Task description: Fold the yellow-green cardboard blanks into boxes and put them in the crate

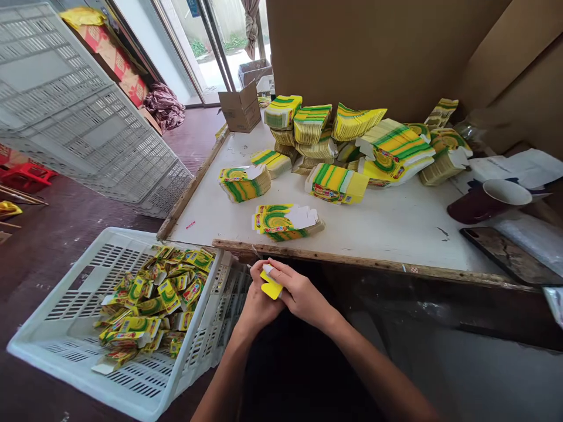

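Just below the table's front edge, my left hand (259,302) and my right hand (298,291) are closed together on a small yellow carton (271,288). Its yellow and white flaps stick out between my fingers; the rest of it is hidden in my hands. Right beyond them on the table lies a stack of flat green-and-yellow cartons (281,221), the nearest stack to my hands. To my left, a white plastic crate (176,375) contains many small cartons (169,296) of the same colours, heaped loosely, some with flaps sticking out.
More bundles of flat cartons (336,181) are piled along the back of the white table (387,223). A dark red cup (472,202) and a phone (510,255) sit at the right. Tall stacked crates (88,117) stand at the left; a brown cardboard box (241,110) sits behind.
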{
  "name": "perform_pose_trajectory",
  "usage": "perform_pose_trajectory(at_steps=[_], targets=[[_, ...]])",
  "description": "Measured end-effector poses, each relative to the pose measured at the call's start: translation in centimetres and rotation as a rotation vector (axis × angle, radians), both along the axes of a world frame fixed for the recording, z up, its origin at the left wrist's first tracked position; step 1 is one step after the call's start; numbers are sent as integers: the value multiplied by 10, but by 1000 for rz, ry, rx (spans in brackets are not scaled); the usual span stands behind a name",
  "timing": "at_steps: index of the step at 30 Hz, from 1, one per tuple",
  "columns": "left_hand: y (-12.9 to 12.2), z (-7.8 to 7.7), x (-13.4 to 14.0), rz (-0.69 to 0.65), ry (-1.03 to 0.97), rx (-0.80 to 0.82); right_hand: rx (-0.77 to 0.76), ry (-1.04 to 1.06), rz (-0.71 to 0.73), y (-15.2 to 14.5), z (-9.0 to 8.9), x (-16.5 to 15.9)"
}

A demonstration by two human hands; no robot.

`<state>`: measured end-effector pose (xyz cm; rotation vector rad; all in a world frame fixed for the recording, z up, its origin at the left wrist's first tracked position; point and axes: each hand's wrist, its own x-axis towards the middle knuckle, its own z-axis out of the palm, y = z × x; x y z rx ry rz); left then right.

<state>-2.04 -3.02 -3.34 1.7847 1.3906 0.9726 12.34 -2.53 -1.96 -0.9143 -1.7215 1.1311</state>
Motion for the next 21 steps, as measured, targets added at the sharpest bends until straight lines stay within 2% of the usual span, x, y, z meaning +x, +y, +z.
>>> perform_pose_trajectory(at_steps=[4,7,13,18,21], targets=[[-1,-2,0,137,83,117,112,-47,-93,2,-7,2],[-1,3,-6,200,217,151,163,-151,-82,4,-9,5],[-1,12,-16,113,231,51,189,-434,71,8,5,13],[4,24,-17,-27,203,6,143,-473,178,16,25,29],[7,29,-16,-44,221,23,79,-427,148,19,25,27]])
